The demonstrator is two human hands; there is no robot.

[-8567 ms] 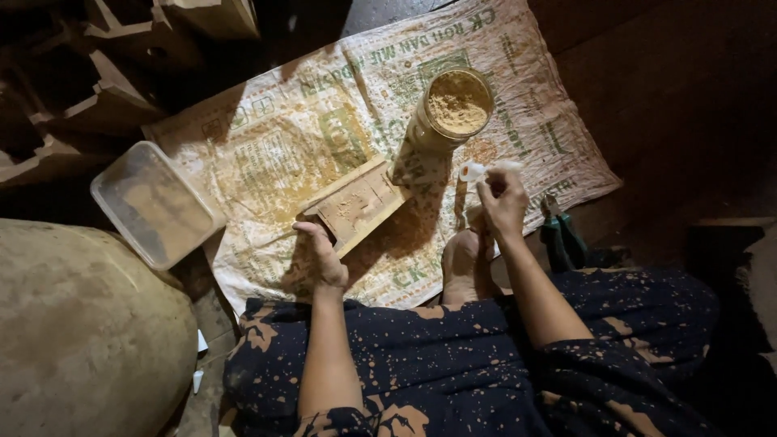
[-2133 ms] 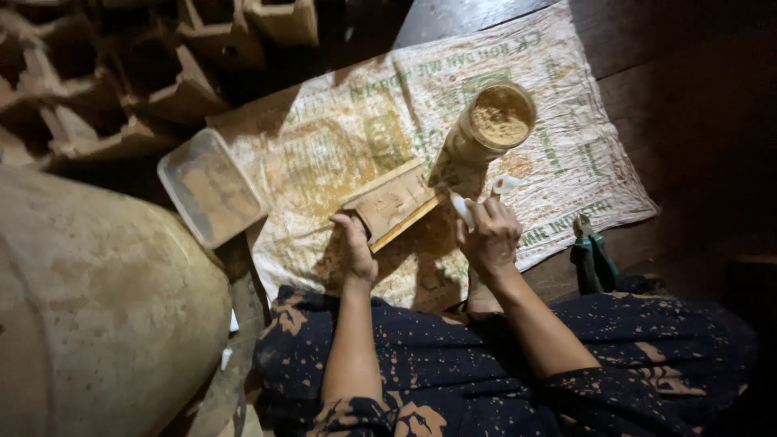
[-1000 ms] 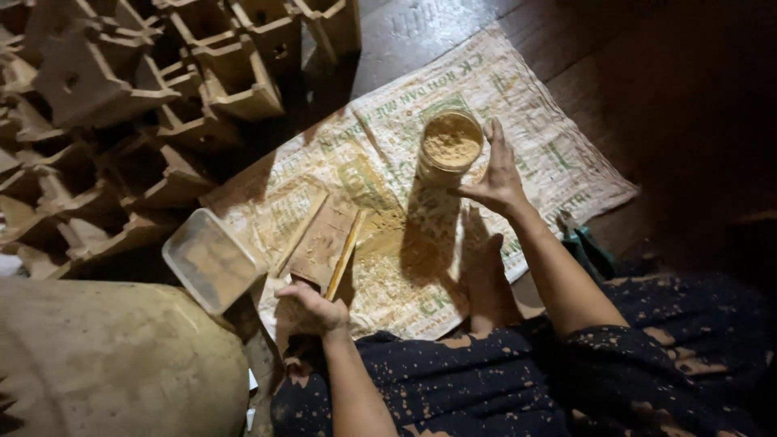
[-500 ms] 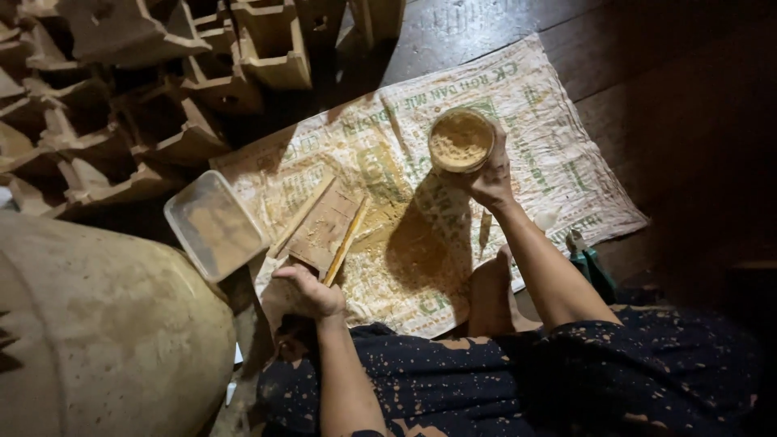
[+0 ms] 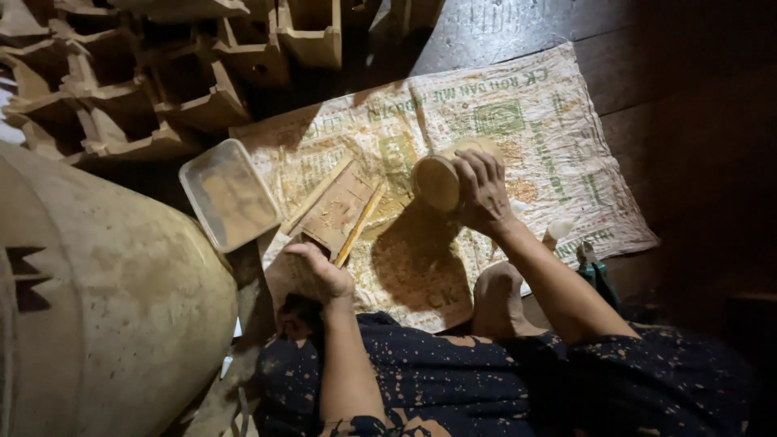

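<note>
Round tub (image 5: 438, 180) lay tipped on the printed sack (image 5: 518, 129), right hand (image 5: 483, 193) closed around its rim, left hand (image 5: 321, 271) curled loosely on a wooden board (image 5: 338, 212); powder risked spilling if grip slipped.

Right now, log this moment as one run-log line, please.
right hand: grips tipped round tan container | left hand: on flat wooden mould | under them: printed woven sack | beside mould: rectangular plastic tray
</note>
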